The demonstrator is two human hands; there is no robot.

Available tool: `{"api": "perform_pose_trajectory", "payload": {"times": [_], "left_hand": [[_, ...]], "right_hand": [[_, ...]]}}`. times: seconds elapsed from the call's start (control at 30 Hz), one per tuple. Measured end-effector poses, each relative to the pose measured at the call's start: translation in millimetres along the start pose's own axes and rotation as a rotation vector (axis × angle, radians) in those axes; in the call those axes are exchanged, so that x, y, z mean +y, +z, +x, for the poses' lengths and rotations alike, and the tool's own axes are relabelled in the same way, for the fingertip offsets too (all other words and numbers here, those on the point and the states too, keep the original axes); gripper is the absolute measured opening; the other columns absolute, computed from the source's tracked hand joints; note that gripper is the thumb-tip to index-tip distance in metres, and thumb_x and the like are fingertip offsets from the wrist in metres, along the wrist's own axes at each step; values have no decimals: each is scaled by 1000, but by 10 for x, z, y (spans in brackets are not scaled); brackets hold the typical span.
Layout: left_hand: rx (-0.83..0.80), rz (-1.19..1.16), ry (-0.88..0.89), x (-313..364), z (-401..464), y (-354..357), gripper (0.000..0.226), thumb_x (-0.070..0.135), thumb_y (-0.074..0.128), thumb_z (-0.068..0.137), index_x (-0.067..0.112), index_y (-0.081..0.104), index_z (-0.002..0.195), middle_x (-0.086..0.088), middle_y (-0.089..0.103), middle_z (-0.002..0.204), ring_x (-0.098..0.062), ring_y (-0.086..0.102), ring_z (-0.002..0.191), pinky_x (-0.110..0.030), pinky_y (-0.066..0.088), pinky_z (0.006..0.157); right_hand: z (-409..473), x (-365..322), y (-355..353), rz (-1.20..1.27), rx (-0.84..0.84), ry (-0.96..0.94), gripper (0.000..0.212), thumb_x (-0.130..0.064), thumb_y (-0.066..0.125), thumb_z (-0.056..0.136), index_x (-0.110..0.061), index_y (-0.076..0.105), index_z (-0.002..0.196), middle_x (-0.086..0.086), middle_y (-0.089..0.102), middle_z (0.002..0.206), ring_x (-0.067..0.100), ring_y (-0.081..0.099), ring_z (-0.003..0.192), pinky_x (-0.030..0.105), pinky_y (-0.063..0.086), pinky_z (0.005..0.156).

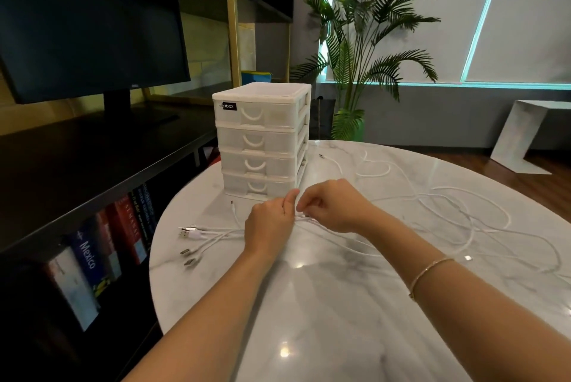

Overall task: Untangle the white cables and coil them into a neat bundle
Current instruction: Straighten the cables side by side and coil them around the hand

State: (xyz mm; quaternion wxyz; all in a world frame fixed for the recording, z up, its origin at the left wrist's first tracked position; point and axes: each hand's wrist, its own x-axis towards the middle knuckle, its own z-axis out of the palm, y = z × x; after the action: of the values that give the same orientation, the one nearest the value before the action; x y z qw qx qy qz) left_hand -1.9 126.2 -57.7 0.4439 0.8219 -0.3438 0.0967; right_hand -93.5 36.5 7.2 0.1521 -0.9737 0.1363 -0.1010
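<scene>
Now white cables (pixel 309 221) between pinching fingers (pixel 304 200)

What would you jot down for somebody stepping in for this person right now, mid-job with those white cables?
Left hand: gripping the gathered white cables near their plug ends.
Right hand: pinching the same strands just beside the left.
Cables: plug ends fanned out on the marble table left of the hands; long loops sprawl loose to the right, one more strand lies beside the drawer unit.
Done: some ends gathered together.
Left: untangle the loops, then coil everything into a bundle.
</scene>
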Motion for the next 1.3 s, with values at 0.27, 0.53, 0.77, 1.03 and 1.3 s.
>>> {"api": "perform_pose_trajectory", "payload": {"times": [0.27,0.53,0.77,1.03,1.3], "left_hand": [[-17,-82,6,6,13,-14,52,41,39,97,20,37,50,5,40,51,-21,42,60,-30,26,53],[-117,-130,37,61,-28,5,48,38,36,98,3,68,98,-5,57,75,-20,51,74,-27,36,64],[-109,-40,-23,-54,35,-54,55,44,28,98,8,62,74,-7,58,68,-24,54,73,-29,35,62],[-38,-1,-107,-167,94,-130,54,47,26,98,8,50,70,-16,64,85,-34,58,85,-38,45,74],[-47,79,-113,-128,79,-89,58,45,23,99,8,64,115,-18,65,109,-36,56,100,-39,46,83]], "right_hand": [[-23,76,38,577,-123,280,15,-3,57,87,-10,68,94,4,57,68,12,46,51,19,40,48],[-34,108,93,418,-212,264,8,-6,56,85,-10,62,87,4,52,69,13,46,56,23,41,55],[-91,551,-232,-209,-261,224,30,0,45,84,-21,49,63,-5,54,67,4,56,46,20,45,54],[-531,1530,-954,-544,16,525,26,-13,55,87,-27,55,65,-3,60,72,16,57,70,30,47,67],[-456,1700,-1200,-832,358,552,15,-19,58,91,-15,65,103,12,58,104,33,55,106,57,25,107]]}}
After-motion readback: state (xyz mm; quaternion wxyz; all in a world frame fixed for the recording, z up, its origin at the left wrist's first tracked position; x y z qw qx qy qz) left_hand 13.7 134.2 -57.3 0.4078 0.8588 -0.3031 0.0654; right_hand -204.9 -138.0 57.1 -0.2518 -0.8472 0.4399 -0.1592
